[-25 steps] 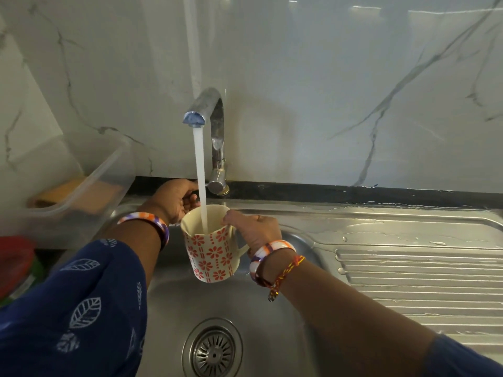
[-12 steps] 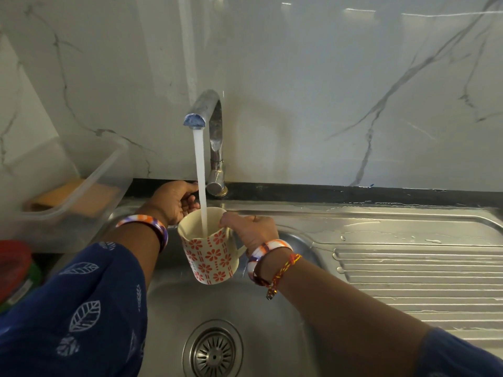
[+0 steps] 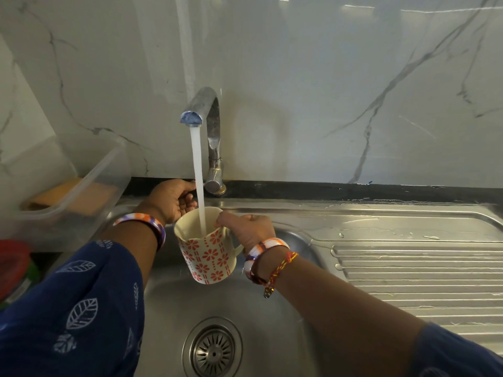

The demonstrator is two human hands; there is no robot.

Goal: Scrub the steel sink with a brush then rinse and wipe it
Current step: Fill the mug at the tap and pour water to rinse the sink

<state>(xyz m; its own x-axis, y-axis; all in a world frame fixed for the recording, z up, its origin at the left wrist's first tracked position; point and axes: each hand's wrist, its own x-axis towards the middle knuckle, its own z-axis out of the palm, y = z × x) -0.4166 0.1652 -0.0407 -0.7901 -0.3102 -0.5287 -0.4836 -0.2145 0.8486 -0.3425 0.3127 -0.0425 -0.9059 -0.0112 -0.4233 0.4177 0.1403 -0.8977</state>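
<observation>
The steel sink (image 3: 168, 303) fills the lower middle, with its round drain (image 3: 212, 346) near the bottom. Water runs from the chrome faucet (image 3: 211, 123) into a cream mug with red flowers (image 3: 209, 257). My right hand (image 3: 246, 229) grips the mug by its handle, thumb at the rim, and holds it slightly tilted over the basin. My left hand (image 3: 171, 201) reaches to the faucet's base, fingers curled round the tap lever, which the hand and the stream hide. No brush is in sight.
A wet ribbed drainboard (image 3: 408, 268) stretches to the right of the basin. At the left stands a clear plastic container (image 3: 81, 191) holding an orange sponge (image 3: 73, 195). A red lid (image 3: 12, 265) lies at the lower left. Marble wall behind.
The mug has tilted a little to the left under the running stream. Both hands stay where they were.
</observation>
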